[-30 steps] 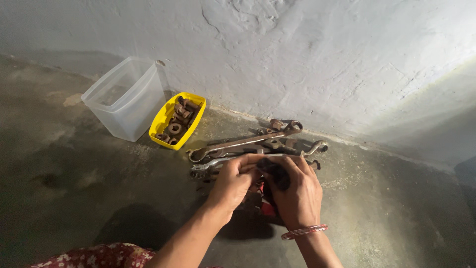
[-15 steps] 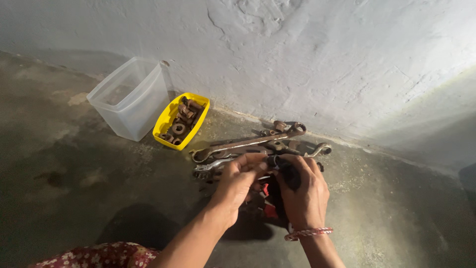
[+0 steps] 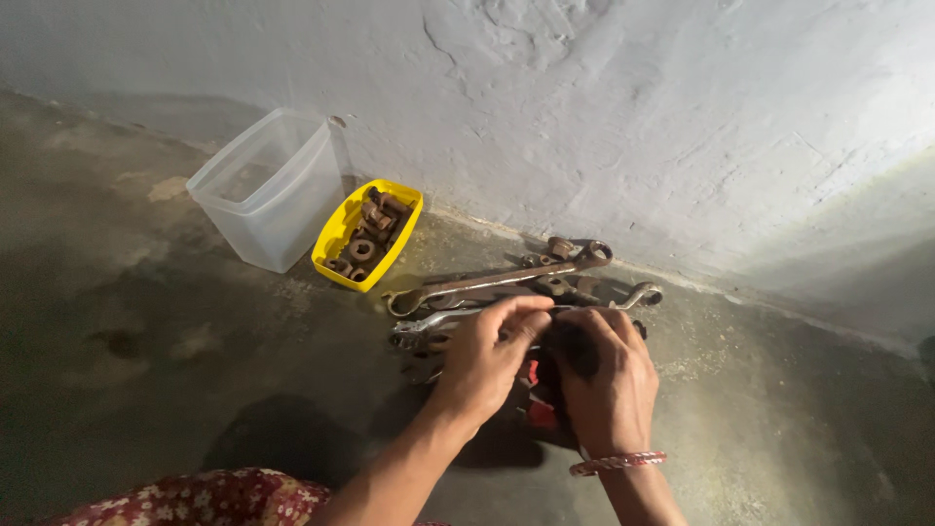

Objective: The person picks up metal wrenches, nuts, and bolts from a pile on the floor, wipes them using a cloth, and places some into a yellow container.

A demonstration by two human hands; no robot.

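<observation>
My left hand (image 3: 484, 362) and my right hand (image 3: 609, 378) meet over a pile of tools on the concrete floor. Between them they grip a small dark object (image 3: 565, 343); its exact form is hidden by my fingers. A red-and-dark tool (image 3: 539, 409) lies under my hands. Just beyond my fingers lie rusty wrenches (image 3: 497, 281) and a shiny wrench (image 3: 421, 329), side by side near the wall.
A yellow tray (image 3: 336, 232) of rusty nuts and bolts stands by the wall, with a clear plastic tub (image 3: 265, 187) to its left. The rough white wall (image 3: 633, 117) runs across the back. Floral cloth (image 3: 195, 497) shows at the bottom edge.
My view has drifted slightly, shifting everything to the right. Both hands stay together on the dark object, fingers working a little.
</observation>
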